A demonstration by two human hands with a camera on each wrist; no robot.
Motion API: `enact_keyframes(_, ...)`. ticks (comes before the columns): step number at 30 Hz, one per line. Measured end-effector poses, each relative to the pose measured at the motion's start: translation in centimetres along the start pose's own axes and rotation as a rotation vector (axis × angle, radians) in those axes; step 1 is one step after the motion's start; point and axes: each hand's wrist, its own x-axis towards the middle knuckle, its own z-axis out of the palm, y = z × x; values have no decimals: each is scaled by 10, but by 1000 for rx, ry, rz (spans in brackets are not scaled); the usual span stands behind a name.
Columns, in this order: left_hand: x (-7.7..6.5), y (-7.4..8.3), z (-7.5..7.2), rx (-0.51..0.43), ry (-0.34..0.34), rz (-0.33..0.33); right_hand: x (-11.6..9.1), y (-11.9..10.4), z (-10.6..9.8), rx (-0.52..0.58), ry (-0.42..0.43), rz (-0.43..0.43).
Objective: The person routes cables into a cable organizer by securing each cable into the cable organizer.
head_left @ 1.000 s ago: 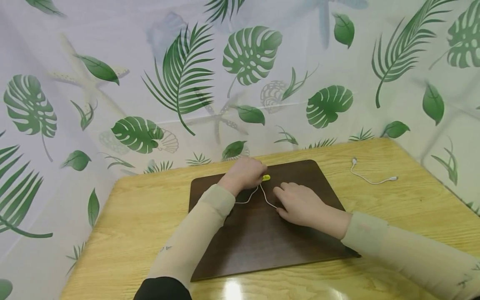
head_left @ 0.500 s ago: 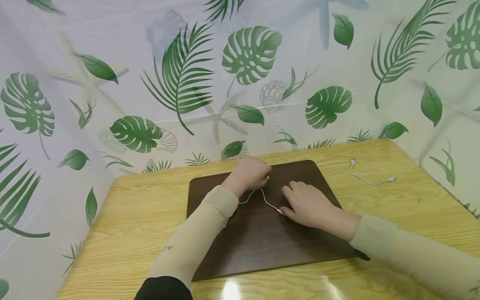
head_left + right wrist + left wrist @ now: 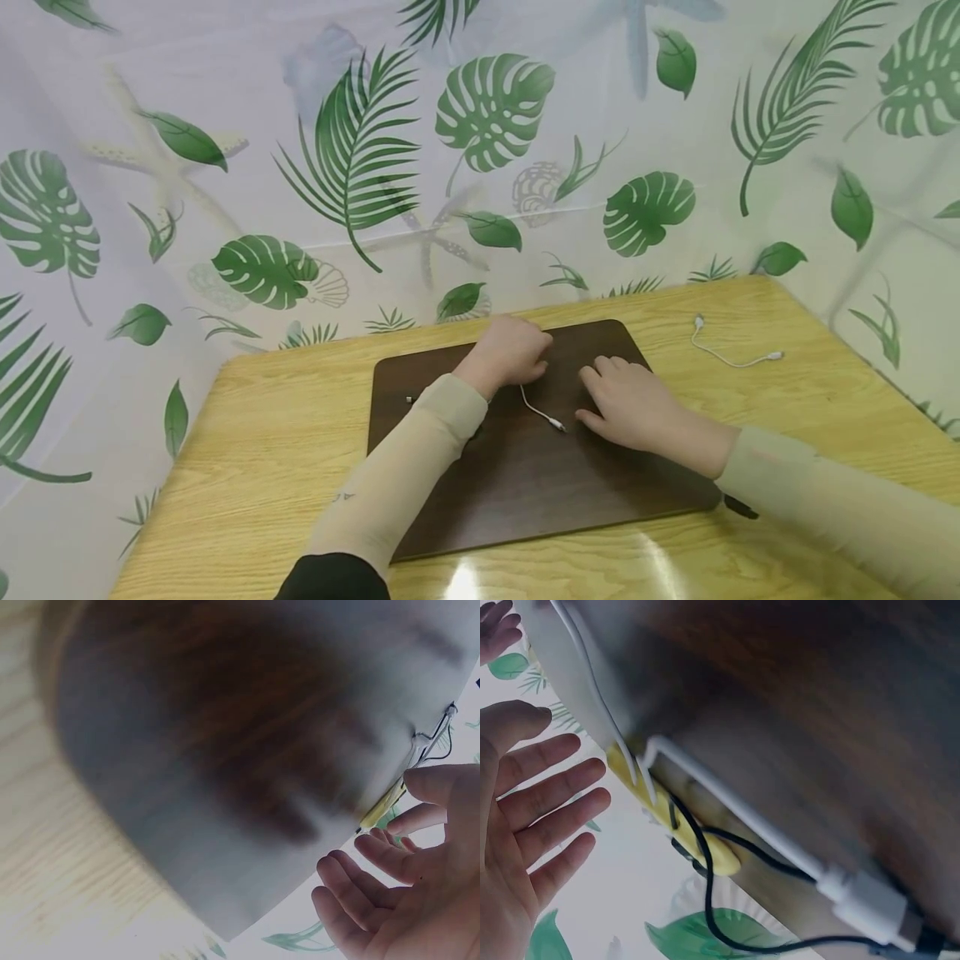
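Note:
In the head view my left hand (image 3: 512, 350) is over the far part of a dark brown board (image 3: 540, 492). The left wrist view shows its fingers spread, holding nothing, beside a yellow cable holder (image 3: 718, 856). A white USB cable (image 3: 735, 804) and a black cable (image 3: 709, 889) run through the holder's slots. In the head view this hand hides the holder. One white cable end (image 3: 556, 424) lies on the board between the hands. My right hand (image 3: 632, 400) hovers just right of that end, fingers loosely bent and holding nothing.
Another short white cable (image 3: 731, 357) lies on the wooden table (image 3: 780, 400) at the right. A metal plug tip (image 3: 410, 400) shows on the board's left side. Some dark object (image 3: 741, 507) pokes out below my right sleeve. A leaf-print cloth (image 3: 570, 217) hangs behind the table.
My right hand has let go of the white cable end and drawn back to the right. The left hand has shifted slightly right, covering the yellow holder, and its fingers have come off it.

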Motion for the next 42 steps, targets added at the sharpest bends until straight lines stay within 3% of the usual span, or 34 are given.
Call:
enact_keyframes(29,19,36,-2,11,-37,80,-19,36,8,-37,-43,51)
enact_keyframes(42,26,47,-3,32,-12,114,-28,50,6,-48,-71,94)
